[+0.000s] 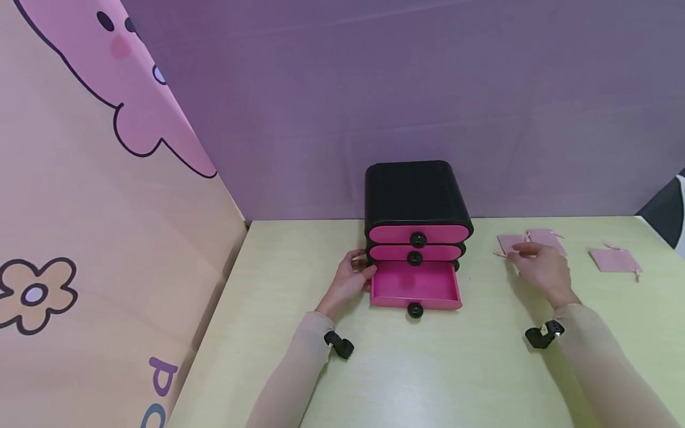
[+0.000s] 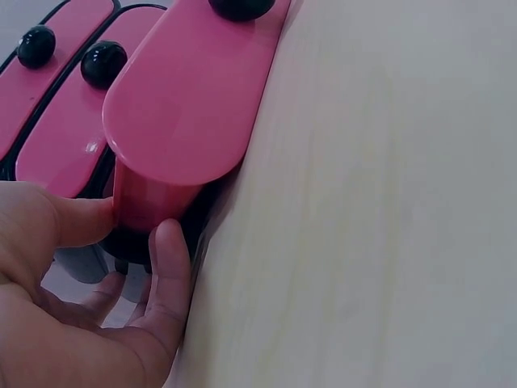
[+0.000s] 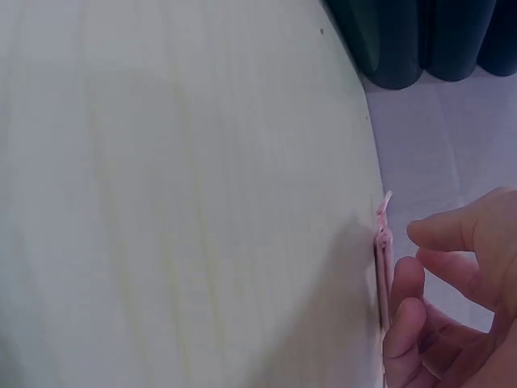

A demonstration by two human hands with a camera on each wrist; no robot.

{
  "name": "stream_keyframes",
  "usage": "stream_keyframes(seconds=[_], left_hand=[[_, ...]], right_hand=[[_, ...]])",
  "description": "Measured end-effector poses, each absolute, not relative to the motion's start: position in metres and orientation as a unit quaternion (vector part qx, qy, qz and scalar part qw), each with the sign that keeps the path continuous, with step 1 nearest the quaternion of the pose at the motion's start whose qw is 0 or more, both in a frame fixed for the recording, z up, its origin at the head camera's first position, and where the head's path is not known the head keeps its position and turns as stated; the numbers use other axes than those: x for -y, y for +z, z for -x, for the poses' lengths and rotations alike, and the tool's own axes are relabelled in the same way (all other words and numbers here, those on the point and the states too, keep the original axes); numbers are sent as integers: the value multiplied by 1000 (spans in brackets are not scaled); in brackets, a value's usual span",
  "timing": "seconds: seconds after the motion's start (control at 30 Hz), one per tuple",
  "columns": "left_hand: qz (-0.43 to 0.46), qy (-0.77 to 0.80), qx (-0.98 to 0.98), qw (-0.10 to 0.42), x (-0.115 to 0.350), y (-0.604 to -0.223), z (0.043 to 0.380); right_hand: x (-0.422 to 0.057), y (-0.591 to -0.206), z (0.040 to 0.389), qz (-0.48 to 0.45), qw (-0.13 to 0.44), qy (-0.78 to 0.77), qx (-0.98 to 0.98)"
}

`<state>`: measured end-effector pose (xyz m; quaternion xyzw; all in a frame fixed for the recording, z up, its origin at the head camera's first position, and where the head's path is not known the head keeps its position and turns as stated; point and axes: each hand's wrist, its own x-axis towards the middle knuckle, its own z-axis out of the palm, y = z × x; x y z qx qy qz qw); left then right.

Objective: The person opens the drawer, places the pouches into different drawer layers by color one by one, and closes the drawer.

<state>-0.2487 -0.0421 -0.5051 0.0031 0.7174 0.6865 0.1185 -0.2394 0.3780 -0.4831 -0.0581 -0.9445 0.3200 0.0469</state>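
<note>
A small black drawer cabinet (image 1: 414,190) with pink drawers stands on the table. Its lowest drawer (image 1: 417,285) is pulled out, with nothing visible inside. My left hand (image 1: 346,284) holds the cabinet's lower left side; in the left wrist view the thumb touches the pink drawer's side and the fingers lie along the black base. Over to the right, my right hand (image 1: 543,270) hovers with loosely bent fingers at a pink drawstring pouch (image 1: 511,241), and nothing shows between thumb and fingers. Two more pink pouches, one just behind (image 1: 546,236) and another farther right (image 1: 615,260), lie flat.
The pale wooden table (image 1: 407,374) backs onto a purple cloth (image 1: 299,119). A printed panel (image 1: 107,220) borders the left side. At the far right edge there is a dark and white object (image 1: 666,208). Black round knobs (image 1: 415,310) stick out from the drawer fronts.
</note>
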Motion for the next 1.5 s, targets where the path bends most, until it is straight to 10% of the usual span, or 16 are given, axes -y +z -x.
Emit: stream_keyframes(seconds=[1.5], left_hand=[[0,697,-706,122,40,-505,248]], right_hand=[[-400,-494,248,69,16,293,954]])
